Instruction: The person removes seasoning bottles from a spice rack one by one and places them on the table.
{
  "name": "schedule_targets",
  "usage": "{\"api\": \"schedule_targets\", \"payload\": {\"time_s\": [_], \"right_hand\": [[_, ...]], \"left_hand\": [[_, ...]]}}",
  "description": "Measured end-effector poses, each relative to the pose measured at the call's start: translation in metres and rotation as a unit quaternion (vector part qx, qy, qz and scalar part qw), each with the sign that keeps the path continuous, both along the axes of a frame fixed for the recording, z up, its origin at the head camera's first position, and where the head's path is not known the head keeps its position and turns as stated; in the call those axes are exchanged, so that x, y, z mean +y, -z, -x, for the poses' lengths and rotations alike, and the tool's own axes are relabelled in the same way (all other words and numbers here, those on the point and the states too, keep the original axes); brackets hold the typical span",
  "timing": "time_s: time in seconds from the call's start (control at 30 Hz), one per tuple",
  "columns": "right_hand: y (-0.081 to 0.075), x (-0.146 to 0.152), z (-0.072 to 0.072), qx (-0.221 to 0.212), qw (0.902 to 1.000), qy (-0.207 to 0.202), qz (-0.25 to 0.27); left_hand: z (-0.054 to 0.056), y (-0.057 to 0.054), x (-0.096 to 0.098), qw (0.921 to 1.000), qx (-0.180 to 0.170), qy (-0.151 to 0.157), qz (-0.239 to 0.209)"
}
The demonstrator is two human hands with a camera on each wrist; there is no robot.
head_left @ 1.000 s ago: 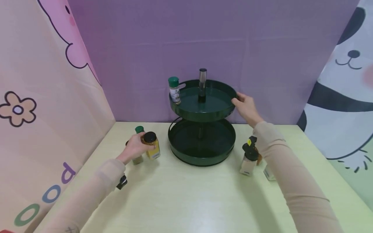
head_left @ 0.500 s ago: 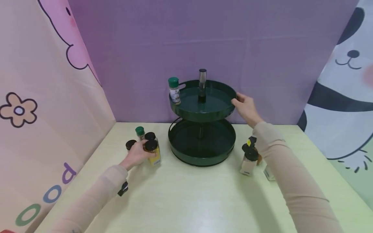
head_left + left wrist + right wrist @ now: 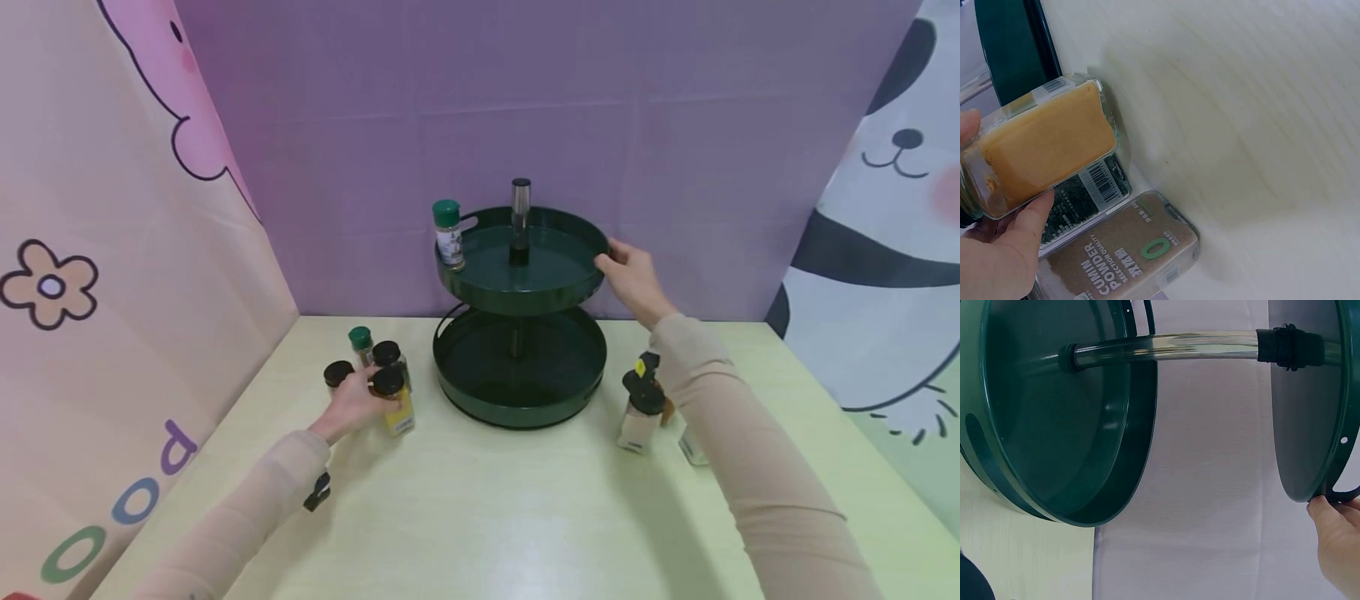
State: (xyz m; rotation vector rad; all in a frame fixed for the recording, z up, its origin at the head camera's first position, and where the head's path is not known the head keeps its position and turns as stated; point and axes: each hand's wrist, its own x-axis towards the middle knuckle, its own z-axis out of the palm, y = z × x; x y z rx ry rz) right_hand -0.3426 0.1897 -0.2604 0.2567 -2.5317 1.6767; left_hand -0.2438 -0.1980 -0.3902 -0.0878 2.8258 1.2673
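Observation:
My left hand [image 3: 354, 406] pinches a glass spice jar of yellow powder [image 3: 401, 417] below its black lid, just left of the two-tier stand. The left wrist view shows thumb and finger on either side of this powder jar [image 3: 1047, 147]. Close by are a cumin powder jar [image 3: 1129, 250], a jar with a dark green label [image 3: 1088, 197] and a green-capped jar [image 3: 362, 340]. My right hand [image 3: 633, 279] grips the right rim of the dark green upper tray [image 3: 517, 300]; in the right wrist view, its thumb lies at the tray's edge.
A green-capped shaker [image 3: 448, 236] stands on the upper tray's left side, by the metal post [image 3: 521, 208]. Below is the lower tray [image 3: 521, 415]. More black-lidded jars [image 3: 639, 427] stand on the right, partly behind the right sleeve. A purple cloth wall [image 3: 360, 167] rises behind.
My left hand and the yellow powder jar have moved slightly down and nearer in the head view. Another black-lidded jar now shows behind it. The right hand keeps its place on the rim.

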Motion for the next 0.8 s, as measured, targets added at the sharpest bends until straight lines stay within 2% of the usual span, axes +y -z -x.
{"api": "schedule_targets", "payload": {"time_s": [0.53,0.8], "right_hand": [[0.0004,0.0002,-0.0013,0.0,1.0,0.004,0.001],[0.0003,-0.0001,-0.0021,0.003,1.0,0.002,-0.005]], "left_hand": [[0.0,0.0052,0.0011,1.0,-0.005,-0.006,0.001],[0.0005,0.0076,0.0003,1.0,0.005,-0.002,0.001]]}}
